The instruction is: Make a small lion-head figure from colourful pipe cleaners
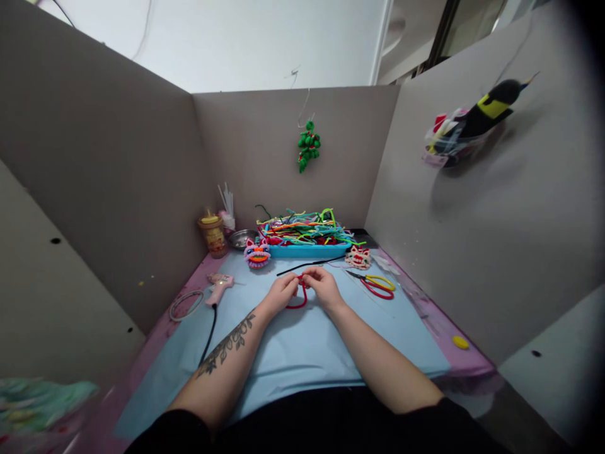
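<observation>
Both hands meet over the middle of the blue table cover (283, 353). My left hand (282, 291) pinches a red pipe cleaner (297, 306), and my right hand (321, 285) grips the same piece close beside it. A loop of the red stem hangs below the fingers; the part between the fingertips is mostly hidden. Behind the hands lies a straight black pipe cleaner (307, 265). To the right rest scissors (378, 285) with one yellow and one red handle. A pink glue gun (221, 290) lies left of my left hand.
A blue tray (307, 251) heaped with colourful pipe cleaners stands at the back. Beside it sit a purple-orange lion head (258, 255), a cream-red one (358, 257), a metal bowl (242, 238) and a lidded cup (212, 234). Grey panels (250, 145) surround the table. A yellow cap (460, 342) lies right.
</observation>
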A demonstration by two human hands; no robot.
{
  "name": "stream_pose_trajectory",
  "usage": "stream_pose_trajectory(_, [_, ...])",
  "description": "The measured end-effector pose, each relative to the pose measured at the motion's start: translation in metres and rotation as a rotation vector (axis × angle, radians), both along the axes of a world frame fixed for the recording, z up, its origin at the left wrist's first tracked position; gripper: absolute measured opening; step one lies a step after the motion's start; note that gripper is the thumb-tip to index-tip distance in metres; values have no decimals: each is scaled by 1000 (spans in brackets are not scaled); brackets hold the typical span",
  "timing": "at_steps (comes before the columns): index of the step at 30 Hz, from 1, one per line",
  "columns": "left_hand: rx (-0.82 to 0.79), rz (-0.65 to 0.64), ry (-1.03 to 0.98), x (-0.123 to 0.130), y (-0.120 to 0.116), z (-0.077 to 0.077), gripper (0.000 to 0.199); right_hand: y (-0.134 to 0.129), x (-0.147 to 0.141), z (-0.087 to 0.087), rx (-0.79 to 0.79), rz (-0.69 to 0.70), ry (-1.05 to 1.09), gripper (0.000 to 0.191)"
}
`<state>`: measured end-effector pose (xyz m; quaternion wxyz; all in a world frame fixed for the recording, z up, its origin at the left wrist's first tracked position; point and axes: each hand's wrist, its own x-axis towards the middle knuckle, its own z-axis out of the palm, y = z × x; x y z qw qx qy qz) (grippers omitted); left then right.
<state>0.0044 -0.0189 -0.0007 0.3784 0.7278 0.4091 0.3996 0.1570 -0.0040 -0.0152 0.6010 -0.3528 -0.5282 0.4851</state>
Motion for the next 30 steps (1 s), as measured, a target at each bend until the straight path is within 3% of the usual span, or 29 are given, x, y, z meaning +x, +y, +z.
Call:
stream_pose_trajectory(10, [-26,39,-144,-5,11,-3,46,4,2,-6,58,-39,-40,21])
stream_pose_trajectory(12, [-51,116,-192,-6,15,-5,42,5,2,-7,58,-41,-42,22])
stream_pose_trajectory(16, [-260,362,-409,-12,26,-10,40,6,2,-8,48,-49,-27,24])
stream_pose_trajectory(19, [-340,458,-514,-19,32,-12,57,6,1,-7,38,-55,-17,25])
stream_pose_trajectory(23, [-335,483,-487,-26,35,-12,82,4,1,-6,23,-54,-16,26])
stream_pose_trajectory(30, [-324,466,-320,-27,36,-17,91,3,0,-5,18,-47,-17,26])
